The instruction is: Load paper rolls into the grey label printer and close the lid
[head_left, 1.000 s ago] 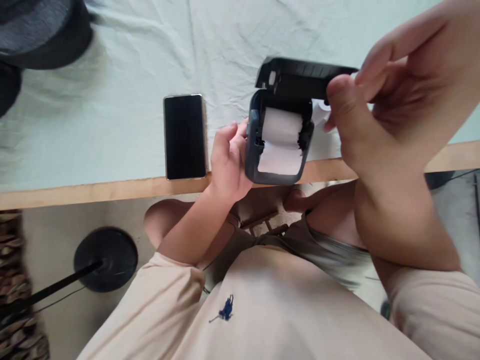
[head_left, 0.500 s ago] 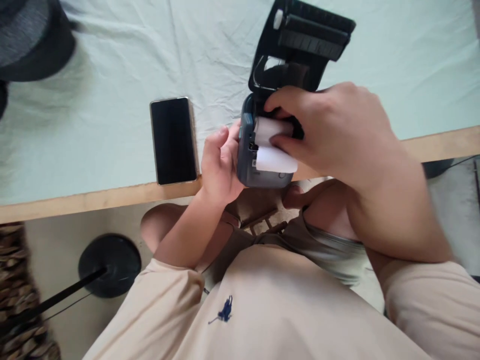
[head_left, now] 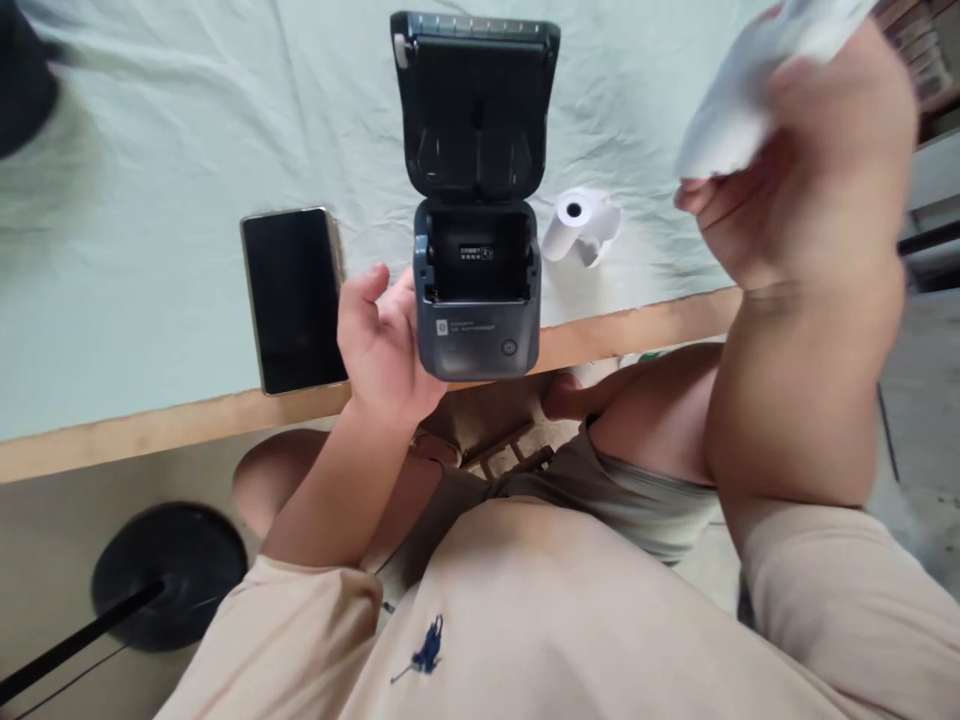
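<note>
My left hand point(head_left: 394, 345) supports a dark grey portable thermal printer point(head_left: 480, 340) at the table edge, its fingers partly hidden beneath it and the thumb raised beside it. The printer's black lid point(head_left: 476, 115) stands open, and its paper bay point(head_left: 474, 250) holds no roll. Just right of the printer, a small white paper roll point(head_left: 562, 235) with a dark core lies on the cloth, its loose end curling out. At the upper right my right hand point(head_left: 817, 170) grips a white roll-shaped thing point(head_left: 731, 105), smeared by motion, so its exact kind is unclear.
A smartphone point(head_left: 292, 300) with a dark screen lies left of the printer. Pale green cloth point(head_left: 187, 130) covers the table, with a bare wooden edge point(head_left: 187, 425) in front. A black object point(head_left: 22, 85) is at the upper left, and a round black stand base point(head_left: 169, 575) is on the floor.
My right hand has left the printer bay and moved to the upper right, now gripping a white thing. The paper roll from the bay now lies on the cloth. The printer has turned upright in view.
</note>
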A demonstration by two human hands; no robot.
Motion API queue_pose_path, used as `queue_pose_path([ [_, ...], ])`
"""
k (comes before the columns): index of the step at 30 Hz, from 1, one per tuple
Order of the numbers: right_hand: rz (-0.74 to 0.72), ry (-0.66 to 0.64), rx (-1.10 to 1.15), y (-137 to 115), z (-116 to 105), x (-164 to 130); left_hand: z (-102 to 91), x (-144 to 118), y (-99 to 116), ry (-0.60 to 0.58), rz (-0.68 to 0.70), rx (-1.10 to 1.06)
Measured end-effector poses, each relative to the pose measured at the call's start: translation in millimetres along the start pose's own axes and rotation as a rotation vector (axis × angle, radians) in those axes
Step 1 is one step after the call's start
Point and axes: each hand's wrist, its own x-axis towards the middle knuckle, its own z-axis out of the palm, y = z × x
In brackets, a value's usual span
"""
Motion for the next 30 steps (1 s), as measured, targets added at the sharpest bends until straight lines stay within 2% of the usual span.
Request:
queue_pose_path([
  [2, -0.025, 0.073, -0.045, 18, 2, -4, 1.8, 0, 0, -0.001, -0.005, 0.02],
  [6, -0.118, 0.061, -0.26, 37, 3, -13, 3.5, 2, 0, 0.028, -0.014, 0.05],
  [10, -0.019, 0.041, -0.492, 45, -2, -14, 4.4, 4, 0, 0.008, -0.007, 0.036],
  [13, -0.035, 0.069, -0.524, 34, -1, -19, 5.8, 3, 0, 0.023, -0.008, 0.006],
  [16, -0.23, 0.134, -0.478, 11, 10, -28, 6.6, 2, 0, 0.026, -0.018, -0.003],
  [18, -0.328, 0.052, -0.505, 2, 24, -32, 6.1, 2, 0, 0.004, -0.003, 0.023],
  [19, -0.338, -0.032, -0.55, 0, 32, -33, 5.5, 2, -1, -0.006, 0.009, 0.039],
  [21, -0.303, -0.193, -0.665, 3, 47, -32, 4.0, 3, -2, -0.018, 0.023, 0.055],
  [23, -0.271, -0.266, -0.725, 8, 57, -30, 3.0, 2, -2, -0.019, 0.021, 0.033],
  [26, -0.292, -0.25, -0.662, 10, 60, -27, 2.7, 0, -2, -0.008, 0.0, -0.028],
  [30, -0.405, -0.138, -0.546, -9, 47, -25, 2.9, -1, -1, -0.021, 0.0, -0.044],
])
